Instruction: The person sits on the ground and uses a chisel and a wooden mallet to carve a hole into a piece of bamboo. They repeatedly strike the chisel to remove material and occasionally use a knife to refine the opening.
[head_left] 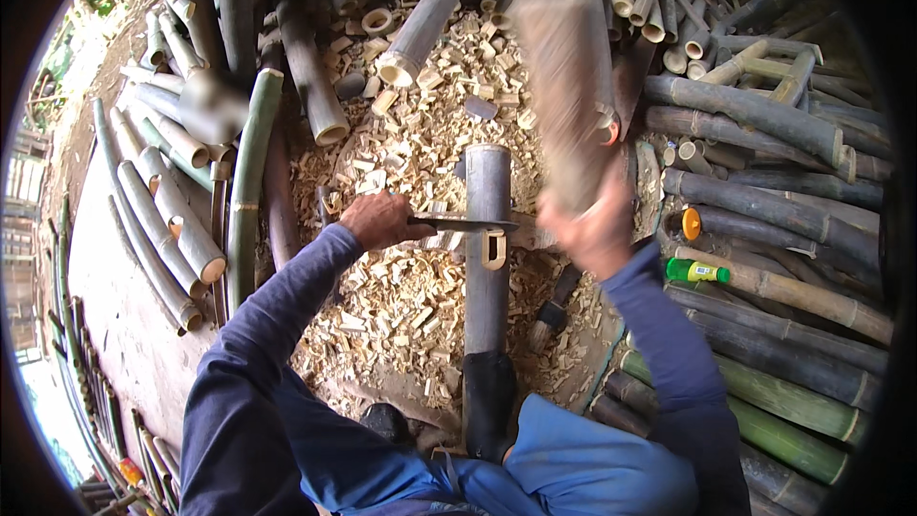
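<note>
My left hand [380, 220] is closed round the handle of a dark-bladed knife [468, 225]. Its blade lies crosswise on a grey bamboo pole [487, 311], just above a pale rectangular notch [494, 250] cut in the wall. The pole points away from me, its near end between my legs and wrapped in something black. To its right, my right hand [597, 229] grips a thick wooden mallet [559, 86], raised and smeared by motion, apart from the knife.
Bamboo chips [392, 311] cover the ground around the pole. Bamboo lengths [764, 210] are stacked at right, near a green bottle [697, 270] and an orange round thing [691, 223]. More bamboo [172, 220] lies at left. A dark-handled tool [549, 315] rests right of the pole.
</note>
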Demonstrator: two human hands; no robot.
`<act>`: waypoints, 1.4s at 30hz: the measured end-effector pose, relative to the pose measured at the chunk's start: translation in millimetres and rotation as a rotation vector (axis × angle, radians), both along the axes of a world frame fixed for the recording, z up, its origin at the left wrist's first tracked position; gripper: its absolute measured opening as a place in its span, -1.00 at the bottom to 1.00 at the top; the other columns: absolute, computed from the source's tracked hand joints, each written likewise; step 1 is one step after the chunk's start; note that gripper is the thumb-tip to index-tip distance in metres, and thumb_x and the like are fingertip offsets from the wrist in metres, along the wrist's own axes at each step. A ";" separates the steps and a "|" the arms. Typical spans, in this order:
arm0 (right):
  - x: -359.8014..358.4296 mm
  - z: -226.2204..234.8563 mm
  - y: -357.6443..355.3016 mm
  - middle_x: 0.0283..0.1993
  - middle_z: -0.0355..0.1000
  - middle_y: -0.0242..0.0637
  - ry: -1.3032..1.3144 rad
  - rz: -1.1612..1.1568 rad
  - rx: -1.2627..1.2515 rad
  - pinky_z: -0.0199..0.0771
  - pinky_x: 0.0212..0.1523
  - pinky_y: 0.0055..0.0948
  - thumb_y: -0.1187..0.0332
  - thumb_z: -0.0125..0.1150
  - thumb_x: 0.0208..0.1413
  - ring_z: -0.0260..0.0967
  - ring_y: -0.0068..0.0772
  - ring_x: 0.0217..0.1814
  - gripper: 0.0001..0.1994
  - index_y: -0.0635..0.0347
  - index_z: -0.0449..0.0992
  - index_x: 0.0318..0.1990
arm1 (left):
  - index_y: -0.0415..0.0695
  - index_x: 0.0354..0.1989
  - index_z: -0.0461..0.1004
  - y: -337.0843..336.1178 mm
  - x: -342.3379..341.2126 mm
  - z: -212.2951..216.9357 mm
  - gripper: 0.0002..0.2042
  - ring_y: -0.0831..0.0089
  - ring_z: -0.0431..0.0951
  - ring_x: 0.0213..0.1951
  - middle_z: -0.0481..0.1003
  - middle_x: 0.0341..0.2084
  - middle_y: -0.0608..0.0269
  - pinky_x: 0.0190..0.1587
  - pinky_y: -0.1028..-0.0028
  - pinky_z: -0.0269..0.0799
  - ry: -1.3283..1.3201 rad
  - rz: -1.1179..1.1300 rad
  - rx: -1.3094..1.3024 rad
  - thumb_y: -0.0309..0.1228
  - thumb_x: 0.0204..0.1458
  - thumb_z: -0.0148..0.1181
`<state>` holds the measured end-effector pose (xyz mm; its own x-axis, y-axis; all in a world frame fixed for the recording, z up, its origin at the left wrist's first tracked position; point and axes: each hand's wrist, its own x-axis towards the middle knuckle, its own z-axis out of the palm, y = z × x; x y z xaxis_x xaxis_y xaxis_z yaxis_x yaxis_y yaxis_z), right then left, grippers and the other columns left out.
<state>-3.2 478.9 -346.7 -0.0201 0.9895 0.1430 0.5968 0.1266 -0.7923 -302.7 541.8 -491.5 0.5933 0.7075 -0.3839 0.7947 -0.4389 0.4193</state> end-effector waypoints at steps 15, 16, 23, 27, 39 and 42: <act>-5.7 -39.1 -1.9 -0.13 0.50 -0.06 -0.086 0.116 -0.192 0.65 -0.01 -0.21 0.23 0.48 -0.10 0.57 -0.13 -0.11 -0.31 0.35 0.29 0.15 | -0.25 -0.35 0.58 22.4 0.5 6.0 -0.26 0.19 0.63 -0.48 0.61 -0.54 0.09 -0.32 0.17 0.56 0.039 -0.074 -0.298 0.39 0.06 0.19; -17.4 -46.0 -11.6 -0.09 0.55 0.01 -0.415 0.227 -0.544 0.62 0.05 -0.25 0.25 0.54 -0.20 0.59 -0.06 -0.11 -0.34 0.38 0.40 0.07 | -0.24 -0.38 0.59 22.3 -5.3 4.8 -0.26 0.21 0.63 -0.50 0.61 -0.55 0.12 -0.33 0.18 0.56 0.045 -0.087 -0.357 0.39 0.06 0.19; 8.4 83.8 52.9 -0.08 0.49 -0.16 0.213 0.255 -0.378 0.57 -0.04 -0.30 0.16 0.48 -0.06 0.50 -0.34 -0.16 -0.35 0.40 0.39 0.10 | -0.16 -0.56 0.65 14.4 -22.8 -10.2 -0.33 0.32 0.62 -0.55 0.60 -0.64 0.22 -0.32 0.29 0.57 0.065 0.002 -0.355 0.34 0.03 0.28; -20.3 -28.3 -9.8 -0.08 0.45 -0.13 0.200 -0.056 0.297 0.63 -0.16 -0.27 0.26 0.36 0.00 0.51 -0.28 -0.21 -0.27 0.39 0.18 0.29 | -0.15 -0.57 0.66 22.0 -1.7 -22.0 -0.33 0.37 0.62 -0.57 0.60 -0.65 0.26 -0.35 0.29 0.55 0.005 -0.069 -0.355 0.34 0.04 0.27; 39.5 17.0 -17.8 -0.23 0.48 -0.12 0.860 0.013 -0.616 0.61 -0.40 -0.32 0.20 0.39 -0.06 0.50 -0.35 -0.40 -0.32 0.41 0.29 0.18 | -0.06 -0.34 0.73 40.0 0.9 -17.9 -0.61 0.59 0.52 -0.55 0.58 -0.57 0.43 -0.49 0.56 0.48 0.086 -0.010 -0.878 0.05 0.08 0.39; 65.6 -7.7 -41.1 -0.33 0.47 -0.15 0.760 -0.017 -0.605 0.60 -0.40 -0.33 0.17 0.35 -0.03 0.50 -0.34 -0.42 -0.37 0.39 0.33 0.13 | -0.11 -0.35 0.72 45.0 5.9 -24.1 -0.65 0.53 0.56 -0.52 0.61 -0.55 0.32 -0.50 0.50 0.50 0.096 -0.138 -0.581 -0.04 0.06 0.39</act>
